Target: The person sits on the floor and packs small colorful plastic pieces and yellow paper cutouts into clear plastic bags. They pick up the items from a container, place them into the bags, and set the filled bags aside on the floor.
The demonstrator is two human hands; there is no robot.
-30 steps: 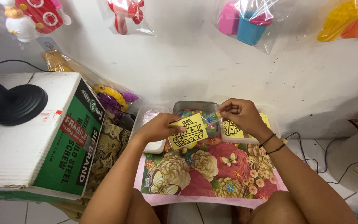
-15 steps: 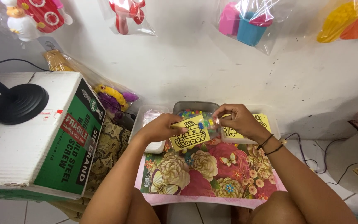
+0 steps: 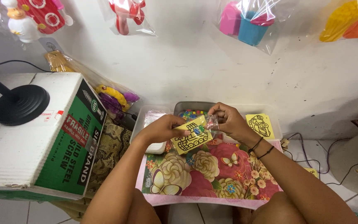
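Observation:
My left hand (image 3: 162, 128) holds a yellow card with a black line drawing (image 3: 189, 139), kept above a floral mat (image 3: 204, 174). My right hand (image 3: 228, 121) pinches a small clear plastic bag (image 3: 206, 124) holding small coloured bits, right at the card's top edge. Both hands meet over the near rim of a grey tray (image 3: 185, 107). A stack of similar yellow cards (image 3: 260, 125) lies just right of my right hand.
A white and green cardboard box (image 3: 42, 137) with a black lamp base (image 3: 19, 103) on top stands at left. Clear plastic containers (image 3: 143, 124) sit beside the tray. Bagged toys (image 3: 245, 20) hang on the white wall. Cables (image 3: 307, 145) run at right.
My right hand came away from the stack of yellow cards and moved left to the card's top edge, now pinching the small clear bag. The card tilted slightly.

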